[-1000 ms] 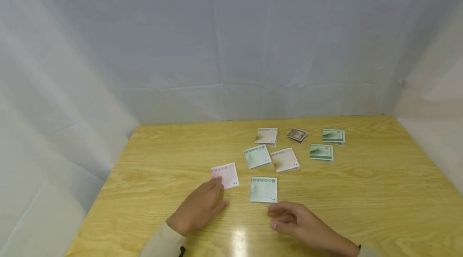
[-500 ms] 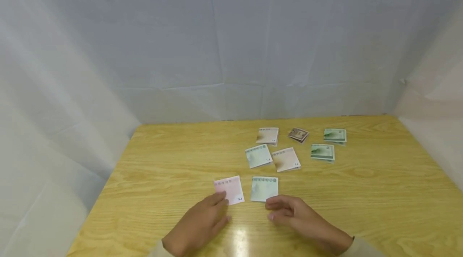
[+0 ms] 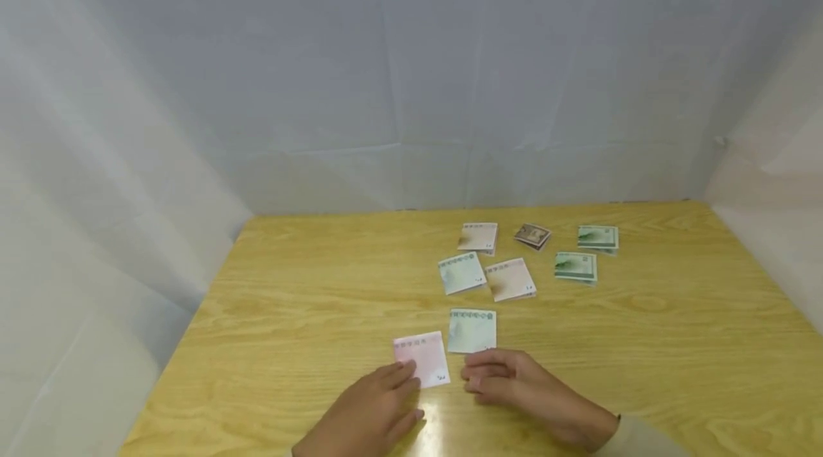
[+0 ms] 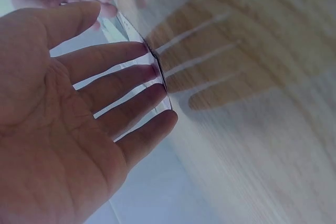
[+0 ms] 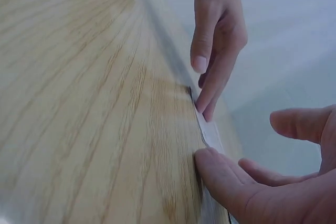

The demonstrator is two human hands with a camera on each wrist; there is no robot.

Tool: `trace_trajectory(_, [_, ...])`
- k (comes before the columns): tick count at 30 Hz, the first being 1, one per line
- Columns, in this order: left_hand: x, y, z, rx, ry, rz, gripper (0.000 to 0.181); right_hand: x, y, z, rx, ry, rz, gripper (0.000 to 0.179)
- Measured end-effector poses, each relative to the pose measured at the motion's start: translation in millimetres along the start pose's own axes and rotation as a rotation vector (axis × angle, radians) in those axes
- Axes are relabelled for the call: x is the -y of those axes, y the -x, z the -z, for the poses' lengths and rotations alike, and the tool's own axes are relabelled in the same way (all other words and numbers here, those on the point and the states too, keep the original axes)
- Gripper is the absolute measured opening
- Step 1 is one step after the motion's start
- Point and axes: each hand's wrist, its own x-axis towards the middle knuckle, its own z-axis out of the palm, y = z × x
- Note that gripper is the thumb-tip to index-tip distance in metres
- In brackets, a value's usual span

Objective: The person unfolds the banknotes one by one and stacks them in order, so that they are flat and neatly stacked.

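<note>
Under the fingertips of my left hand (image 3: pixel 369 410) lies a folded pink banknote (image 3: pixel 429 357), flat on the wooden table. The left wrist view shows this hand (image 4: pixel 63 114) with straight, slightly spread fingers whose tips touch the note's edge. Just right of the pink note, my right hand (image 3: pixel 530 389) rests with loosely bent fingers at the near edge of a folded pale green banknote (image 3: pixel 472 330). In the right wrist view, the thumb of the right hand (image 5: pixel 278 192) stands apart from the fingers, and nothing is seen pinched between them.
Farther back lie another pale green note (image 3: pixel 461 273), two brownish-pink notes, one nearer (image 3: pixel 510 280), a small brown note (image 3: pixel 532 235) and two dark green notes, one nearer (image 3: pixel 575 266). White sheeting (image 3: pixel 424 86) surrounds the wooden table (image 3: pixel 308 285) at back and sides.
My left hand has slid the pink note toward me and to the right, beside the pale green note. My right hand has shifted slightly left; the other notes lie as before.
</note>
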Motion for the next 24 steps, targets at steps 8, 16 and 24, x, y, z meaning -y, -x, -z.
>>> trace_trajectory(8, [-3.4,-0.3,-5.9,-0.018,-0.076,-0.082,0.049,4.2,-3.8,-7.9,-0.024,-0.138,-0.054,0.059])
trace_trajectory(16, [-6.3,0.6,-10.5,-0.011,-0.056,-0.095,0.048,2.6,-5.2,-7.4,-0.019,-0.242,-0.077,0.062])
trace_trajectory(24, [-10.2,1.9,-10.1,-0.001,-0.053,-0.077,0.048,5.1,-5.2,-9.6,-0.034,-0.275,-0.082,0.06])
